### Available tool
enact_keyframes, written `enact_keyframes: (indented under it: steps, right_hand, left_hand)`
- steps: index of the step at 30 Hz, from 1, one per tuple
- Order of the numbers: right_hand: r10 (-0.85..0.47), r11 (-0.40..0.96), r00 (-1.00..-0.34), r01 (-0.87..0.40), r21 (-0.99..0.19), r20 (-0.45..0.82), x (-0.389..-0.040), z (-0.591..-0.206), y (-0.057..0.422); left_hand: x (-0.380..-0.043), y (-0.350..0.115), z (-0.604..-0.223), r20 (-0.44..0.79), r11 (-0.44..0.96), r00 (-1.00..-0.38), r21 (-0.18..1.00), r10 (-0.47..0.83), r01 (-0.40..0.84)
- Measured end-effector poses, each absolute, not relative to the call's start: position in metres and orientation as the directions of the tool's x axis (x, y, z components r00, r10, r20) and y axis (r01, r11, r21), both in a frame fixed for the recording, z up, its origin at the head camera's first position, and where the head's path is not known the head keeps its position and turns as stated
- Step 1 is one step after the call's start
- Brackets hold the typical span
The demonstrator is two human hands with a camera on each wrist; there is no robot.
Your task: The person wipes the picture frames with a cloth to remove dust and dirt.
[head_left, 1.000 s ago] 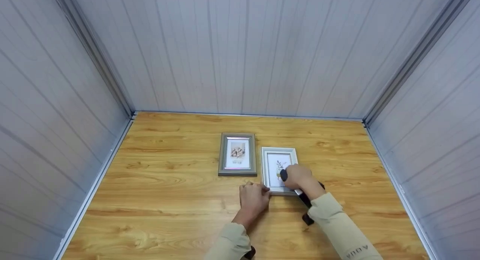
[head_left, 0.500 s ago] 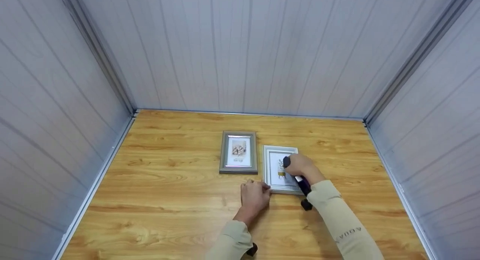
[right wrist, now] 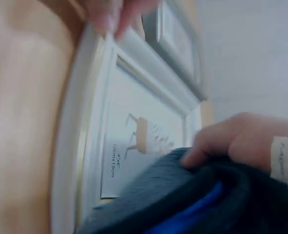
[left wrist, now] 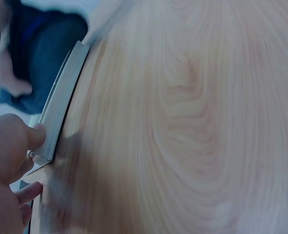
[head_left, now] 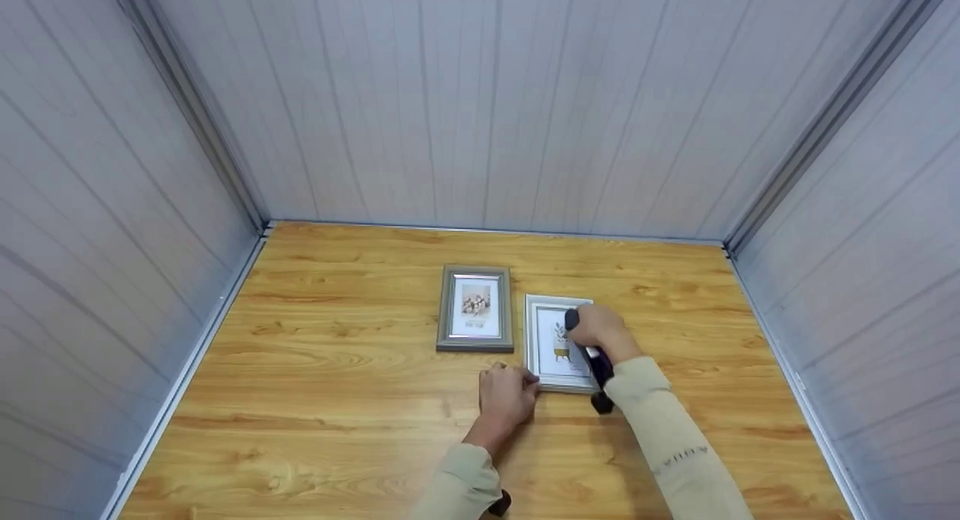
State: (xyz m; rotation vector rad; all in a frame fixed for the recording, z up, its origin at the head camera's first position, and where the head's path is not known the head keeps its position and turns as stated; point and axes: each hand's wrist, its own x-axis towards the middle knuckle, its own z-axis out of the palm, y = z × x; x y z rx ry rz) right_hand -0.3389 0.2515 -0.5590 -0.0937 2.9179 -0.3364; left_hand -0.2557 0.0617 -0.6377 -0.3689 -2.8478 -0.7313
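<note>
A white picture frame (head_left: pixel 532 344) with a plant print lies face up on the wooden table. At its near left corner my left hand (head_left: pixel 506 396) pinches the edge; in the left wrist view the thumb lies on the frame (left wrist: pixel 63 105). My right hand (head_left: pixel 600 331) grips a dark cloth (right wrist: pixel 222 195) and holds it against the right part of that frame. The cloth, with a blue patch, hides part of the print in the right wrist view. To the left lies a grey picture frame (head_left: pixel 475 310), also face up, touched by neither hand.
Pale panel walls (head_left: pixel 487 107) enclose the wooden table (head_left: pixel 337 400) at the back and both sides. The grey frame sits a narrow gap away from the white one.
My right hand with the cloth has moved up the white frame, away from me, uncovering more of the print's lower part. The left hand has stayed at the corner.
</note>
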Motion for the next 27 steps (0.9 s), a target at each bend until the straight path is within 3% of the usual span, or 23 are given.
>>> enact_keyframes:
  steps: [7,17,20,27]
  right_hand:
    - [-0.053,0.977,-0.974,-0.005,-0.213,-0.220,-0.343,-0.565,0.258]
    - [-0.136,0.954,-0.966,-0.068,-0.292,-0.219,-0.269,-0.559,0.250]
    - [-0.120,0.956,-0.974,-0.061,-0.286,-0.194,-0.277,-0.559,0.251]
    - [-0.037,0.974,-0.994,-0.013,-0.226,-0.103,-0.332,-0.573,0.252]
  left_hand:
    - [-0.253,0.067,-0.638,0.205,0.851,-0.959,0.450,0.195,0.269]
    - [-0.256,0.063,-0.637,0.199,0.853,-0.963,0.457,0.181,0.254]
    - [-0.256,0.062,-0.637,0.201,0.846,-0.963,0.468,0.181,0.256]
    - [-0.255,0.061,-0.638,0.243,0.851,-0.950,0.438,0.197,0.289]
